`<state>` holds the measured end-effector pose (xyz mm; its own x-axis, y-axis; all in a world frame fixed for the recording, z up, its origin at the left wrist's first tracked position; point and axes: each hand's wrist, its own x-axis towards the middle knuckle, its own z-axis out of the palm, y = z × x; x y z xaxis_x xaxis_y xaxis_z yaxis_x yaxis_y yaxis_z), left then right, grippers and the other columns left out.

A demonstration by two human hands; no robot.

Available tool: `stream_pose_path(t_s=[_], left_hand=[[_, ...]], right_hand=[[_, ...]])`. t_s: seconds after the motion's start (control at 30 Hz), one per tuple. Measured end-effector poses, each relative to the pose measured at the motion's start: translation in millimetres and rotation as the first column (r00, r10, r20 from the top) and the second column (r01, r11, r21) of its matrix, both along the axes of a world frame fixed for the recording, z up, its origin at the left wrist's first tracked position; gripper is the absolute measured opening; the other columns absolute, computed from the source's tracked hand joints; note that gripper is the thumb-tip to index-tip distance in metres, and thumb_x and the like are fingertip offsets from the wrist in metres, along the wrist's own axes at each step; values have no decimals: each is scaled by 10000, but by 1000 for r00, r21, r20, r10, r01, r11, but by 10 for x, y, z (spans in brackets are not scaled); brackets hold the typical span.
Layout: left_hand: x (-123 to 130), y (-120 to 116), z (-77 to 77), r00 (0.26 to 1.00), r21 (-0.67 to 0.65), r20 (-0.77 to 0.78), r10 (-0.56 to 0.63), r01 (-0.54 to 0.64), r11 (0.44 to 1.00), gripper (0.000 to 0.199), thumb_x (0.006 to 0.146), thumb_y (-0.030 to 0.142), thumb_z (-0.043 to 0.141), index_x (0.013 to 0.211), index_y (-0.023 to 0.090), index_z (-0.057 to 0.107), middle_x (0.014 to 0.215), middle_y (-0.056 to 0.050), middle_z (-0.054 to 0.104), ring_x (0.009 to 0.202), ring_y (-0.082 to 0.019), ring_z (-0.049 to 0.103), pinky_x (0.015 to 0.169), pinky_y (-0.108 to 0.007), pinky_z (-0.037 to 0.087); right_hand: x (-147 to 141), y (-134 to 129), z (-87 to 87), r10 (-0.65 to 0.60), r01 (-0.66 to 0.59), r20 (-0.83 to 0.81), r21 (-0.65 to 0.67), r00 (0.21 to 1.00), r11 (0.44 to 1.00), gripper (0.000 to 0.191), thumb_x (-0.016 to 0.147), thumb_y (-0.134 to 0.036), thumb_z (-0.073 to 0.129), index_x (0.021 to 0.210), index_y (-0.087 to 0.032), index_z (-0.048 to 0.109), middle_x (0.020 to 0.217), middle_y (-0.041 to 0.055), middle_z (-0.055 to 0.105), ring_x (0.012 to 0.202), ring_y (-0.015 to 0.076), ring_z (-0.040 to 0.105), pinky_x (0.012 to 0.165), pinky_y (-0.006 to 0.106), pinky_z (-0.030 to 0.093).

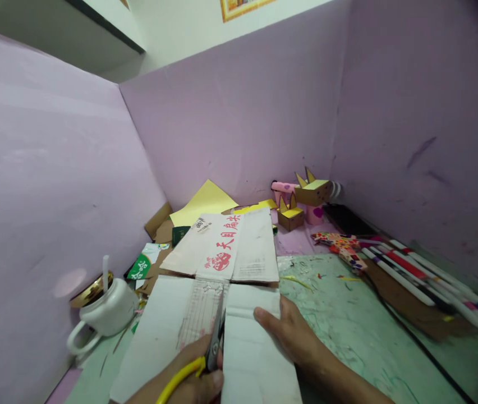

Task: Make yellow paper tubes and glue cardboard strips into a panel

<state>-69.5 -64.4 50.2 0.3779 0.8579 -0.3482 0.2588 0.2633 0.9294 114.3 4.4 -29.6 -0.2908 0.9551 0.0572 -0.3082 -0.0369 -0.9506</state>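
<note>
A pair of scissors (215, 342) with yellow handles is in my left hand (194, 367), the fingers wrapped round the grips. Its blades point away from me and lie along a slit in a white cardboard box (256, 336), opened out flat. Clear tape and a printed label show beside the blades. My right hand (292, 331) grips the right-hand panel, thumb on top and the other fingers hidden beneath. The far flap (217, 241) carries red characters and some handwriting.
At the left stands a white mug (110, 308) with a gold lid and a straw. Yellow paper (205, 202) and small cardboard boxes with pointed ears (290, 217) are at the back. Several markers (416, 269), a black phone-like slab (348, 219) and a dark cable (416, 342) lie at the right.
</note>
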Motion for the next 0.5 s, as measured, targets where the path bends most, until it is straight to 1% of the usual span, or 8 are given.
stream_pose_path(t_s=[0.13,0.2,0.27,0.33,0.4,0.5], left_hand=[[88,71,142,998,53,-51,-19,22,998,460,713,462,602,1048,148,619,896,-69,679,875,-274,592,816,-375,441],[122,93,192,994,65,-112,6,1,998,455,740,442,575,1071,131,611,883,-73,688,895,-280,592,840,-379,438],[136,96,209,989,94,-146,23,-10,996,458,755,445,557,1075,122,613,912,-85,691,933,-288,584,867,-383,429],[134,87,187,989,122,-142,42,-25,992,462,755,450,555,1079,128,616,980,-94,685,970,-292,573,899,-386,413],[121,76,129,984,143,-152,89,-67,987,450,747,449,558,1083,155,621,1038,-89,673,995,-296,564,913,-391,405],[92,77,14,964,182,-209,166,-129,975,435,726,455,567,1059,184,636,1044,-79,675,1017,-314,553,925,-408,396]], right_hand=[[-19,-15,-22,23,-23,-11,21,1000,1000,538,699,-432,680,1123,-110,594,1059,160,683,1029,329,602,903,483,451],[-29,-15,-24,11,-11,-14,23,1000,1000,539,700,-438,680,1119,-111,595,1055,163,684,1025,331,604,901,483,451],[-34,-10,-14,0,1,-12,22,1000,1000,524,698,-432,682,1105,-111,601,1045,165,687,1020,333,606,903,488,446],[-34,1,1,0,0,-5,22,1000,1000,522,691,-429,686,1097,-111,605,1046,168,685,1022,337,603,911,498,435],[-31,9,14,-2,3,-7,28,1000,1000,534,677,-431,694,1094,-107,611,1063,175,677,1027,345,597,916,510,426],[-34,9,20,-25,25,-12,30,1000,999,541,668,-421,700,1100,-108,612,1097,179,662,1040,347,588,922,513,422]])
